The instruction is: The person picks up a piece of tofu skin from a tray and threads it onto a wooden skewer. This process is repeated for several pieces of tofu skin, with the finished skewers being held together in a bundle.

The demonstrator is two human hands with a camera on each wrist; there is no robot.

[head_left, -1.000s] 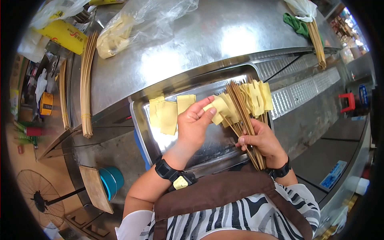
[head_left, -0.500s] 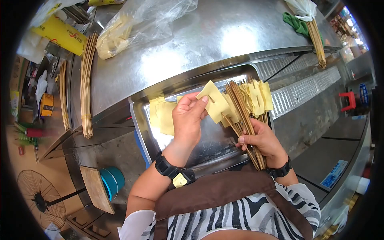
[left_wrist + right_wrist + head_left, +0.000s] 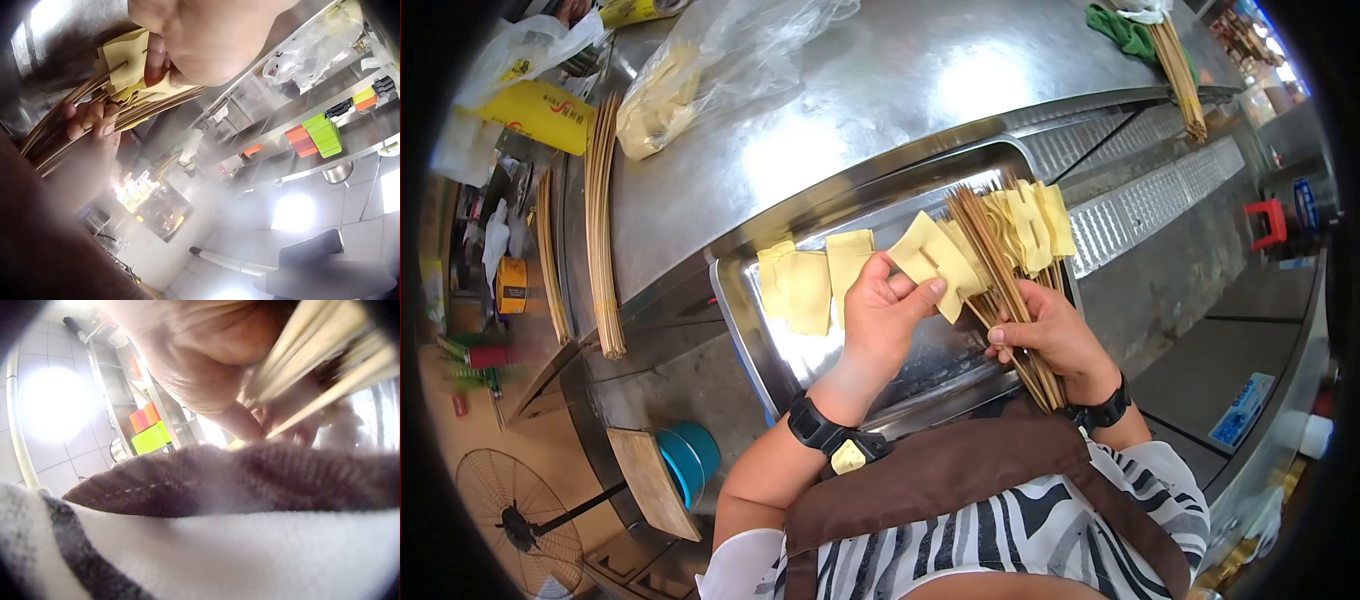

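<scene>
The left hand (image 3: pixel 882 318) pinches a square yellow sheet (image 3: pixel 930 258) between thumb and fingers; a stick passes through the sheet. In the right hand (image 3: pixel 1055 340) is a bundle of thin wooden sticks (image 3: pixel 990 245), several with folded yellow sheets (image 3: pixel 1028 228) threaded near their pointed ends. Both hands are over a metal tray (image 3: pixel 900 385), where loose yellow sheets (image 3: pixel 800 290) lie at the left. The left wrist view shows the right hand's fingers (image 3: pixel 94 119) curled round the sticks (image 3: pixel 156 106). In the right wrist view the sticks (image 3: pixel 319 350) rise from the right hand (image 3: pixel 206 356).
Behind the tray is a steel table (image 3: pixel 880 70) with a clear plastic bag (image 3: pixel 700 80) of yellow sheets. Long stick bundles lie at its left (image 3: pixel 600 230) and right (image 3: pixel 1177 75). A fan (image 3: pixel 518 525) and a teal bucket (image 3: pixel 688 460) stand at the lower left.
The left hand moved left with the pinched sheet, turning it to face the camera, then came slightly back right. The slit and stick in it now show. The right hand keeps its grip.
</scene>
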